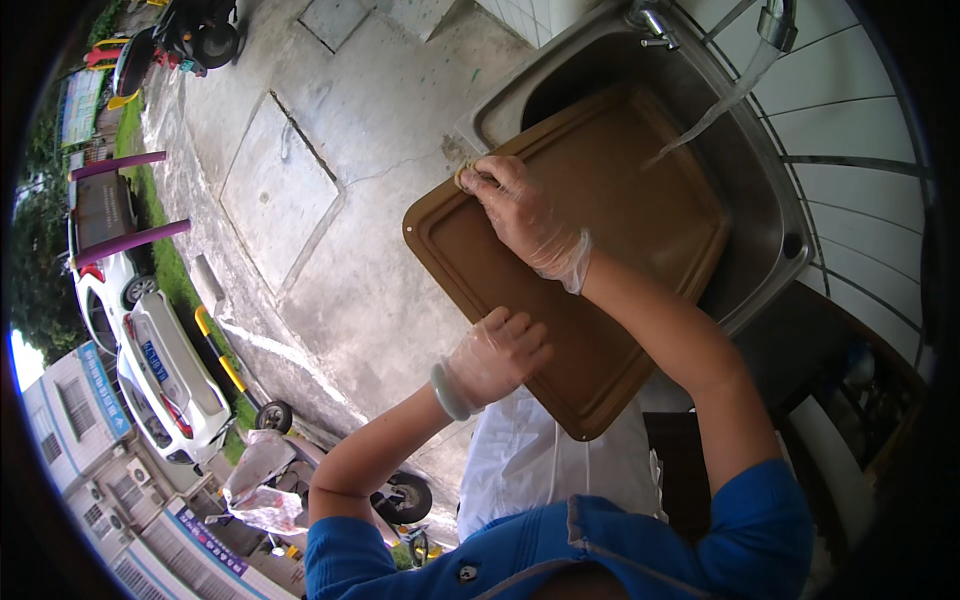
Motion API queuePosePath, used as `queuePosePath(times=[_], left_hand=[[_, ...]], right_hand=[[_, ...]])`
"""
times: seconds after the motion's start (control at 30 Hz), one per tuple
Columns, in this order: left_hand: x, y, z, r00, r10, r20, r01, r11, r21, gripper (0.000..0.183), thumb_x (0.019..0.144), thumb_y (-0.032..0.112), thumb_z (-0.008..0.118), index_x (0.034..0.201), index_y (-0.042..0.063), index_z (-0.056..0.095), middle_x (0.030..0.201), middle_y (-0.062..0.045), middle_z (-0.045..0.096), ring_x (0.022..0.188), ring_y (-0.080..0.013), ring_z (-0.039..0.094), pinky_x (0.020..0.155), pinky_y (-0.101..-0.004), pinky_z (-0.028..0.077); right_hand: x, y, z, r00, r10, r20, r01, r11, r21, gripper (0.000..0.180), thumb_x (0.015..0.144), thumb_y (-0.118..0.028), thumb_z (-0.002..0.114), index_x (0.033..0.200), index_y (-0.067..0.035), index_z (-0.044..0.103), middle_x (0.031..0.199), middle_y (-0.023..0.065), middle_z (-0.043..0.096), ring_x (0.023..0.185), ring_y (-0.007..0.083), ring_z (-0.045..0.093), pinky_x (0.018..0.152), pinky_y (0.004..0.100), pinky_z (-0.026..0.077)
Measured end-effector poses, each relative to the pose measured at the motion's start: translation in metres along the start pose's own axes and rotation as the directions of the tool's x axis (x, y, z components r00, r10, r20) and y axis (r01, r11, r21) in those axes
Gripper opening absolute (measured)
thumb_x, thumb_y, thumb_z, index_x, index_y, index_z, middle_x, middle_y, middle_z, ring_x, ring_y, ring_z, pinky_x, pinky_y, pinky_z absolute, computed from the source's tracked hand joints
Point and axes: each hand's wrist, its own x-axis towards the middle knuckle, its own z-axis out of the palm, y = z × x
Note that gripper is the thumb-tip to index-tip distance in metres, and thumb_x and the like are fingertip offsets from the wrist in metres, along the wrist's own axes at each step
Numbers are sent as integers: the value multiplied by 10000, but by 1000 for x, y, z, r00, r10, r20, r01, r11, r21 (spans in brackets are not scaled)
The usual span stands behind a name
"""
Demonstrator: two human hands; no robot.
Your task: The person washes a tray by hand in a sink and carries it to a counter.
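A brown rectangular tray with a raised rim lies tilted, its far part inside a stainless steel sink and its near part out over the sink's edge. My right hand, in a clear plastic glove, is at the tray's left rim, its fingers closed on a small yellowish thing, perhaps a scouring pad, pressed to the rim. My left hand, also gloved, with a pale green bangle at the wrist, grips the tray's near long edge. Water runs from a faucet towards the tray's far part.
A second tap stands at the sink's back rim. White wall tiles border the sink. Concrete ground spreads to the left, with parked cars, a motorcycle and a covered scooter beyond. Dark shelving is at lower right.
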Motion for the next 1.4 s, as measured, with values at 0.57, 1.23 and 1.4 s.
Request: queuePosePath(times=[0.57,1.23,1.4], left_hand=[[3,0,-2,1000,-7,21,6,999,40,54,690,178,552,739,162,538,783,8,508,784,-156,499,680,-276,389],[2,2,1,997,-33,75,32,999,21,109,682,184,551,785,153,566,850,-4,542,824,-167,514,708,-293,402],[3,2,2,998,-34,60,34,999,2,98,676,183,551,768,152,551,824,-8,526,806,-169,511,691,-294,400]], right_hand=[[10,66,-23,984,173,-32,-176,972,-153,146,795,44,555,928,-15,563,961,129,573,904,323,545,792,378,465],[11,78,-30,989,138,54,-117,950,-288,145,806,16,523,940,-2,576,953,115,558,920,302,530,803,360,471],[4,35,-23,995,29,97,-18,994,-112,225,803,23,569,1027,9,590,1029,106,549,969,288,548,817,362,483]])
